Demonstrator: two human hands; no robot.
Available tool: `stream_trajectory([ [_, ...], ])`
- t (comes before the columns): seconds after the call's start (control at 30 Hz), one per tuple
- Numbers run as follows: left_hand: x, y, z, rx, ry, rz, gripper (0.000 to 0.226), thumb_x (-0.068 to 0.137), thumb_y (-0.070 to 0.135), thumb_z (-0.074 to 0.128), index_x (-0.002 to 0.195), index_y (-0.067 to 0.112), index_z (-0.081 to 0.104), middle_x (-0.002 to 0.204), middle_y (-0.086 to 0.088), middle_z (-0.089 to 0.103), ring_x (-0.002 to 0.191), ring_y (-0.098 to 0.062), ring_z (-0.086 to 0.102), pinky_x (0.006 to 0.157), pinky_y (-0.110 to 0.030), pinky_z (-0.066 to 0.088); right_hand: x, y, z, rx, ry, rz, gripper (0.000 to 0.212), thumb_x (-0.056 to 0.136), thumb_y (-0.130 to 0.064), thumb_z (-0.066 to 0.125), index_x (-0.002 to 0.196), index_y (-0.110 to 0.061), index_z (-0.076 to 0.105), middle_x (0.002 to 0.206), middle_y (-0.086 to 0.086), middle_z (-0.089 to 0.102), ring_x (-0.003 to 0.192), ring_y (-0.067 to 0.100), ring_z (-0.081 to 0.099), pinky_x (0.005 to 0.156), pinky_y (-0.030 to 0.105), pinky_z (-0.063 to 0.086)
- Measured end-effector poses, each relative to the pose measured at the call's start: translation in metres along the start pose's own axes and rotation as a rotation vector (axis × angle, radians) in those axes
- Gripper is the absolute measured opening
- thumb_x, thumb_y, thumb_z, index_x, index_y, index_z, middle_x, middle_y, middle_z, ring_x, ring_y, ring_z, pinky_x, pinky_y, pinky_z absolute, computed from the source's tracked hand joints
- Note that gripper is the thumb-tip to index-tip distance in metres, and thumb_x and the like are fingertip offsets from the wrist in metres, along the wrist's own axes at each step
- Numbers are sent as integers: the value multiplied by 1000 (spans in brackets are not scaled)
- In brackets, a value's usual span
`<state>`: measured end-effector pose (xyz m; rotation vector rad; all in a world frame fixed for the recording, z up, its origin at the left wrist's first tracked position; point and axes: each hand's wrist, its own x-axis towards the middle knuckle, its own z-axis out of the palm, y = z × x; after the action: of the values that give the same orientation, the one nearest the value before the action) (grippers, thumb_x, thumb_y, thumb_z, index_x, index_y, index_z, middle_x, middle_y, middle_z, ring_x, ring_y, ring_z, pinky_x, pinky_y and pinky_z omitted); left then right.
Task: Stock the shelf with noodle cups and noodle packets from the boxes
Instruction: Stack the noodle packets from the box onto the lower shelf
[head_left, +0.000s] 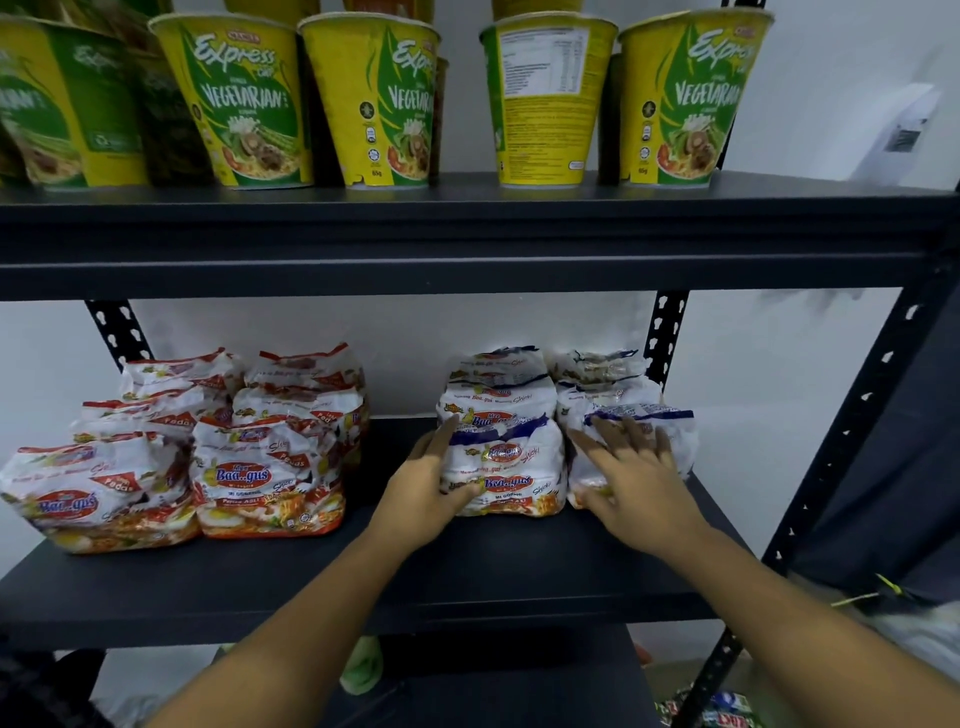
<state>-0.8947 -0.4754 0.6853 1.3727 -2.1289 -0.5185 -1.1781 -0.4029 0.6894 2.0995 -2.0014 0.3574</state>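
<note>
We face a plain white wall behind a dark metal shelf. It shows us 2 flat levels, an upper board and a lower board, carried on uprights punched with keyhole slots. At right, a dark cloth hangs just beside the front upright, and a blurred white sheet sits high on the wall. Light is soft.

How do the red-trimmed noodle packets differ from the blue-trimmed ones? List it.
The red-trimmed packets sit at the left of the shelf; the blue-trimmed packets sit at the right. No hand touches the red-trimmed packets; the left hand and right hand rest on the blue-trimmed packets. Both are white stacks on one shelf.
</note>
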Motion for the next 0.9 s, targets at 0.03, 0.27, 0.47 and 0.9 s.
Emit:
stream_trajectory([
  [0.03,-2,-2,-1,-15,9,-23,76,88,46,77,151,25,40,138,1,57,99,-9,63,85,-26,55,-2,-2,0,9,36,-9,72,99,-54,51,161,-39,17,168,-2,20,157,32,6,125,57,-4],
  [0.27,-10,-20,-2,-117,39,-15,92,82,61,77,156,31,31,129,12,57,112,-8,60,90,-24,54,1,-40,-13,89,159,-165,66,101,-48,52,158,-22,32,157,6,42,146,28,37,124,45,25],
  [0.47,1,-5,-4,-100,96,62,70,92,42,75,151,21,45,133,-4,61,115,-16,58,102,-32,51,32,-56,-15,-42,-37,-137,71,102,-54,47,161,-37,12,169,4,15,155,26,16,127,49,4],
  [0.9,-7,-20,-10,-128,15,1,72,89,48,75,148,24,42,133,12,55,123,-9,55,99,-24,48,20,-62,-14,-61,-19,-117,70,103,-54,42,162,-32,11,170,5,8,157,27,-2,127,52,0],
])
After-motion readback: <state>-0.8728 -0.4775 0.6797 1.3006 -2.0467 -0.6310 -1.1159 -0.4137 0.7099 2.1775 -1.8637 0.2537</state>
